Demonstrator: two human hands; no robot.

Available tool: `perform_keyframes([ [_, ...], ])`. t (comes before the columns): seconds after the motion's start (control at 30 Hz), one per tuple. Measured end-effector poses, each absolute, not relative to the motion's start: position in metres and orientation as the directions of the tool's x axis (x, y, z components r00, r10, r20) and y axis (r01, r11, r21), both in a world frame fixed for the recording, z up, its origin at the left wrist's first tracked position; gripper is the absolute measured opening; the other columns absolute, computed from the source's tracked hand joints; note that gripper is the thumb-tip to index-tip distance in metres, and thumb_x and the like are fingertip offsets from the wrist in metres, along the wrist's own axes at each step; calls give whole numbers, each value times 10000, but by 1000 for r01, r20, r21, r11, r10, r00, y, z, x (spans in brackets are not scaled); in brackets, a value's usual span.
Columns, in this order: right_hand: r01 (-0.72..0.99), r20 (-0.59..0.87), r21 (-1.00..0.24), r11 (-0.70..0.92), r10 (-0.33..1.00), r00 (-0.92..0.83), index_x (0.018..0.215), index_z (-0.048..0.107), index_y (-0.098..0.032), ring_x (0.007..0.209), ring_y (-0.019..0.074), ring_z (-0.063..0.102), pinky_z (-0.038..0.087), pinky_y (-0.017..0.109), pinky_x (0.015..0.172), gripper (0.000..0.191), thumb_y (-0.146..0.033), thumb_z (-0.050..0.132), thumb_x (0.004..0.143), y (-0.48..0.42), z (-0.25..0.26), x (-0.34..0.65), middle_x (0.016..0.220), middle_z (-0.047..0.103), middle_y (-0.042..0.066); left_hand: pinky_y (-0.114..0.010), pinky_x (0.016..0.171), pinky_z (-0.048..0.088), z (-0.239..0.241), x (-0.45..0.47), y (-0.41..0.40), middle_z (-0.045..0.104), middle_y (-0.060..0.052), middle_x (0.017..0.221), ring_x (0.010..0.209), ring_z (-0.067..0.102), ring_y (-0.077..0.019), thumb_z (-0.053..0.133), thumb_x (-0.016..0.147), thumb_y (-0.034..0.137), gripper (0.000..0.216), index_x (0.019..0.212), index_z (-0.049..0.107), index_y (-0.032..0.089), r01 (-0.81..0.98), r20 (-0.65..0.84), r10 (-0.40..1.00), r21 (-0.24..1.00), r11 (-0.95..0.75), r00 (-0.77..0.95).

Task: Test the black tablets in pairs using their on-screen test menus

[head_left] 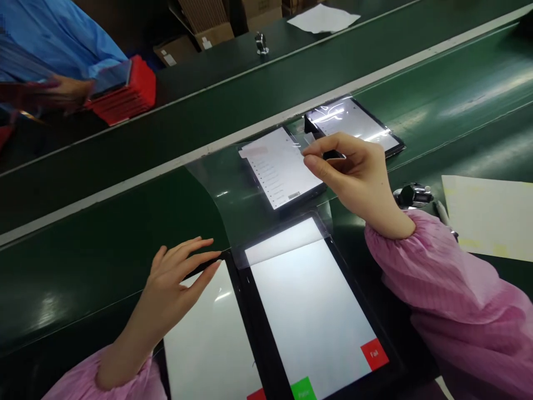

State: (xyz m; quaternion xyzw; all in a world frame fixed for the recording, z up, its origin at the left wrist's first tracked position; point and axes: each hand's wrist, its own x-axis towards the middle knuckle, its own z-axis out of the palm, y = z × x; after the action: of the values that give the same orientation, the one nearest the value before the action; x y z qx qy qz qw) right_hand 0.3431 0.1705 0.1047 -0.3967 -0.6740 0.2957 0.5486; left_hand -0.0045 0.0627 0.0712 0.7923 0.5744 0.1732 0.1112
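A tablet (308, 294) with a lit white screen lies in front of me, showing a green box and a red "Fail" box along its near edge. Curling up from its far end is a clear plastic film (241, 216). My right hand (353, 178) is raised and closed, pinching the film between thumb and fingertips. At the left lies a second lit tablet (212, 328). My left hand (179, 283) hovers by its upper corner, fingers stretched and apart, holding nothing. Whether its fingertips touch the tablet's edge I cannot tell.
Beyond the film lie two more lit tablets, one nearer (283, 172) and one farther (353, 125). Paper sheets (487, 216) and a metal fitting (414, 195) are at the right. Across the green bench, a person in blue (62, 39) handles items beside a red stack (139, 89).
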Motion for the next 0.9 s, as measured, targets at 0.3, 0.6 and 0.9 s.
perform_keyframes([
  [0.3,257,512,-812,524,851,-117,970,744,-259,829,159,683,556,276,620,31,-247,717,977,172,106,343,971,732,6,-751,1139,413,77,5,58,836,-39,1045,1074,791,-311,660,993,346,147,919,769,280,836,345,872,308,-454,347],
  [0.6,250,551,-790,559,828,-109,948,720,-255,915,209,709,553,293,653,170,-422,747,955,170,103,352,946,711,33,-692,1202,390,88,6,25,836,-4,972,981,793,-290,623,935,365,179,889,785,305,877,257,944,379,-296,208],
  [0.9,257,610,-749,611,787,-93,926,721,-268,902,216,695,552,345,712,132,-392,765,918,161,103,354,964,742,30,-618,1227,411,106,11,-22,841,-2,1002,807,774,-211,575,945,389,235,920,780,278,892,236,955,371,-260,180],
])
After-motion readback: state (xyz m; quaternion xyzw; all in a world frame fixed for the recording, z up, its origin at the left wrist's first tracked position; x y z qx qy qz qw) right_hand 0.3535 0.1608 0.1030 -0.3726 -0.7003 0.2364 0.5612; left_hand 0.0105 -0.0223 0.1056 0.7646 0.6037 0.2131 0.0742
